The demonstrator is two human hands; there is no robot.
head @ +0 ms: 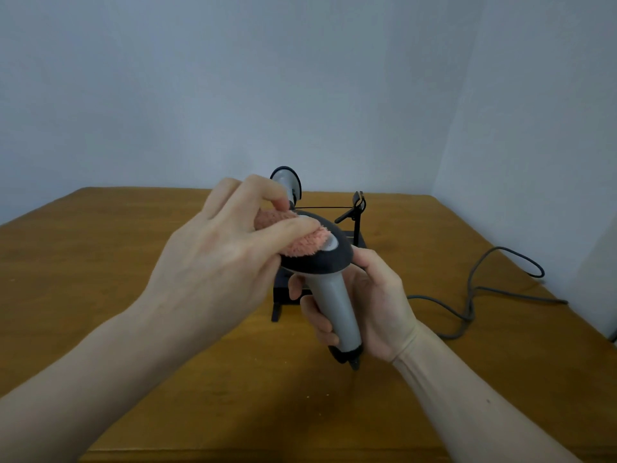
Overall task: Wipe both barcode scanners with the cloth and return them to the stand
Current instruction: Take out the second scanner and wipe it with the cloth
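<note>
My right hand (374, 302) grips the grey handle of a barcode scanner (330, 295), held upright above the table with its black head on top. My left hand (227, 255) presses a pink fluffy cloth (300, 242) onto the top of that black head. Behind my hands stands the black stand (357, 225), and a second grey-and-black scanner (287, 178) sits in its left holder. The stand's right holder is empty. My hands hide most of the stand's base.
A wooden table (100, 279) carries everything. A dark cable (484, 289) lies looped on the table's right side, running towards the right edge. Plain walls rise behind and to the right.
</note>
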